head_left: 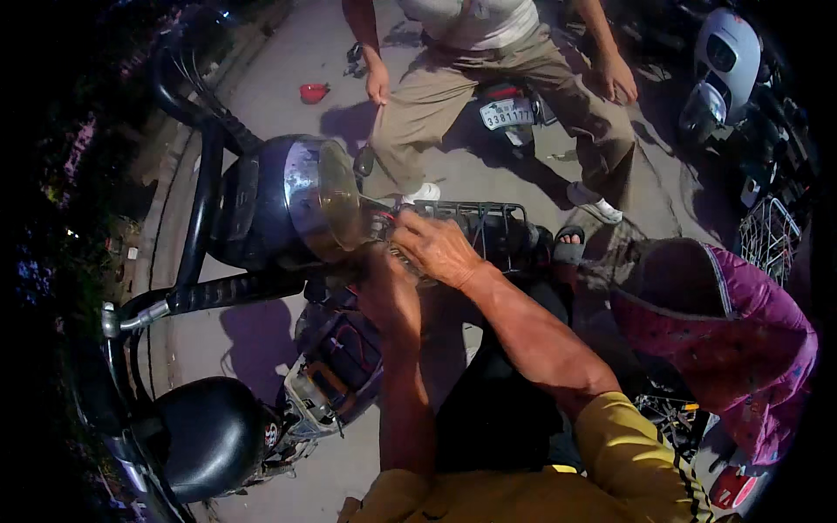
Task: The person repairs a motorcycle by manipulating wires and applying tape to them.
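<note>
A scooter's round chrome-rimmed headlight [318, 200] sits in a dark housing between the black handlebars [205, 174]. My right hand [436, 248] lies against the lamp's right edge, fingers curled and pinching at its rim. My left hand [384, 283] is just below it, pressed under the lamp housing; its fingers are hidden behind my right hand and the lamp. Both forearms reach up from the lower edge, out of yellow sleeves.
A person in khaki trousers [488, 78] sits astride another scooter just beyond. A person in a magenta patterned garment [741, 340] is at the right. A black rounded seat [209, 436] is lower left, a red bowl [314, 91] on the pavement, a wire basket [767, 235] far right.
</note>
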The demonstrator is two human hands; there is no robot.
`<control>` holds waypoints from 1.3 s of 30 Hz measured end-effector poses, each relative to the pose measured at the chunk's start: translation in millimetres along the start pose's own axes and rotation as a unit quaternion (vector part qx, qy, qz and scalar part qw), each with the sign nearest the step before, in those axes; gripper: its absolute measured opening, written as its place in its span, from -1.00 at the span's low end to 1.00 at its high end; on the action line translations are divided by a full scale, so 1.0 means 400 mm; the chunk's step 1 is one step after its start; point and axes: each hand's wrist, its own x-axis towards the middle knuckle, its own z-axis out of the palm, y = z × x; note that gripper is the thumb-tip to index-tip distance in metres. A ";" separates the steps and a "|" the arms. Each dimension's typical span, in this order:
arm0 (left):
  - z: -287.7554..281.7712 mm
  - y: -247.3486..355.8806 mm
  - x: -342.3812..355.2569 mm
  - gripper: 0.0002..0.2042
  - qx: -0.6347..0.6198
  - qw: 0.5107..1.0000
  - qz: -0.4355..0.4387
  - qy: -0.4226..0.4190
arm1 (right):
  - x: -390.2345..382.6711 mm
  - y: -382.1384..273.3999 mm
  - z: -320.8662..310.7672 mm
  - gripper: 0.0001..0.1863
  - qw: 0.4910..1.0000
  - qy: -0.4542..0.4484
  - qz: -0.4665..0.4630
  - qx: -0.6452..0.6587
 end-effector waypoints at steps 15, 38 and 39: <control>-0.018 -0.014 0.003 -0.68 0.011 0.999 0.041 0.014 | 0.054 -0.056 0.000 -0.71 0.967 -0.083 0.229 0.075; -0.039 -0.003 0.003 -0.64 0.122 0.991 0.049 -0.018 | -0.016 -0.014 -0.012 -0.81 0.954 -0.014 0.228 0.193; -0.041 -0.002 0.004 -0.64 0.119 0.991 0.064 -0.014 | -0.016 -0.015 -0.016 -0.79 0.966 -0.015 0.201 0.162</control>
